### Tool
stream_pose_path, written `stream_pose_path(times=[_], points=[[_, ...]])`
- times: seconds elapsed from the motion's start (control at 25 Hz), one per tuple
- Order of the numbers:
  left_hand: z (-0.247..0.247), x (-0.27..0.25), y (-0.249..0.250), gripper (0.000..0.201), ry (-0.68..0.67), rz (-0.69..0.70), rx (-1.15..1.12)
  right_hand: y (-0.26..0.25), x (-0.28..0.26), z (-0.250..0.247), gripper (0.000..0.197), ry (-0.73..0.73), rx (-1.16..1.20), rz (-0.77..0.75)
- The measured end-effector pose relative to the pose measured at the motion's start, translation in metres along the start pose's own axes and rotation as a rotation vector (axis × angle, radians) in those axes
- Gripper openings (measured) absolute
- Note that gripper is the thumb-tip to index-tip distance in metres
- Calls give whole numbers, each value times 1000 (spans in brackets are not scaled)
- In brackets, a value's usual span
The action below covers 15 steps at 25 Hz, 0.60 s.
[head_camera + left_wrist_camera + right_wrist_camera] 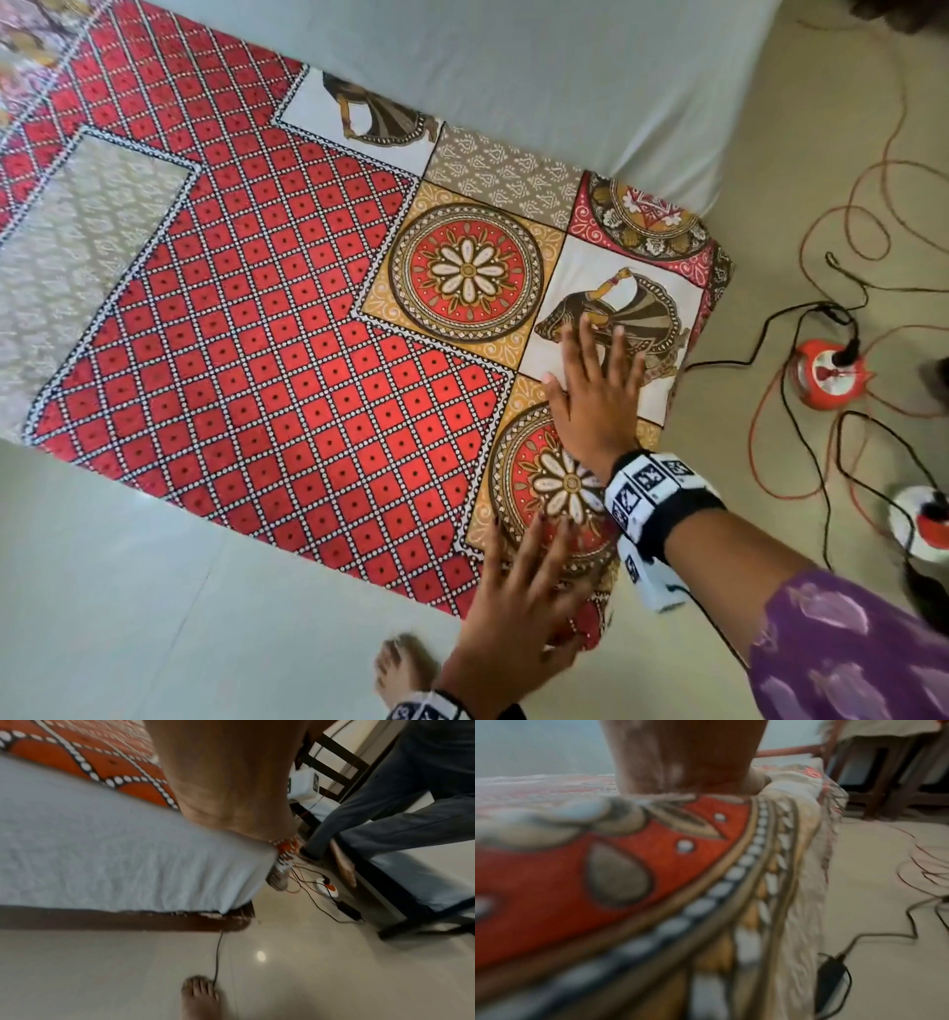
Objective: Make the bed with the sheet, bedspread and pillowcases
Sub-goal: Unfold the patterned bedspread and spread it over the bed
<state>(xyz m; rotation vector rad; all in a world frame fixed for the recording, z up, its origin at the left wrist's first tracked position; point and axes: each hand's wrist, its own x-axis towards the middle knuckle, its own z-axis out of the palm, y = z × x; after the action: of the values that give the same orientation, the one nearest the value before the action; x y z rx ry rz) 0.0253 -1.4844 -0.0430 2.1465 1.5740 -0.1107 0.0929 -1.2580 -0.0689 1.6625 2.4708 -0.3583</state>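
Note:
A patterned bedspread [267,318], red lattice with mandala and elephant panels, lies folded into a strip across the pale grey mattress [513,67]. My right hand [595,375] lies flat with fingers spread on the elephant panel near the bed's right edge. My left hand [518,580] lies flat with straight fingers on the lower mandala panel at the near corner. In the left wrist view the bedspread [102,760] sits on the grey mattress [115,852]. The right wrist view shows the bedspread [603,882] close up and blurred, draping over the bed's edge.
Orange and black cables [847,216] snake over the tiled floor right of the bed, with a red and white plug reel [827,372] and another [924,519]. My bare foot [400,668] stands by the bed. Another person's jeans-clad legs [398,801] stand by a second bed frame [385,882].

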Motion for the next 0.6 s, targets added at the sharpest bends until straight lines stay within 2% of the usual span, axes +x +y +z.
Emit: stream_pose_path(times=[0.12, 0.24, 0.32, 0.4, 0.44, 0.52, 0.6], points=[[23, -16, 14, 70, -148, 127, 110, 15, -28, 8, 70, 57, 107, 208], [43, -33, 24, 51, -138, 261, 32, 19, -55, 17, 71, 121, 371, 300], [43, -44, 27, 31, 6, 272, -33, 16, -71, 16, 69, 106, 488, 435], [29, -49, 24, 28, 280, 178, -198, 6, -83, 9, 72, 44, 399, 527], [17, -47, 19, 33, 389, 68, -238, -3, -89, 3, 74, 58, 308, 461], [-5, -38, 2, 44, 498, -237, -216, -24, -90, -1, 72, 89, 157, 158], [-20, -34, -25, 53, 472, -499, -195, -51, -91, 6, 65, 75, 54, -160]])
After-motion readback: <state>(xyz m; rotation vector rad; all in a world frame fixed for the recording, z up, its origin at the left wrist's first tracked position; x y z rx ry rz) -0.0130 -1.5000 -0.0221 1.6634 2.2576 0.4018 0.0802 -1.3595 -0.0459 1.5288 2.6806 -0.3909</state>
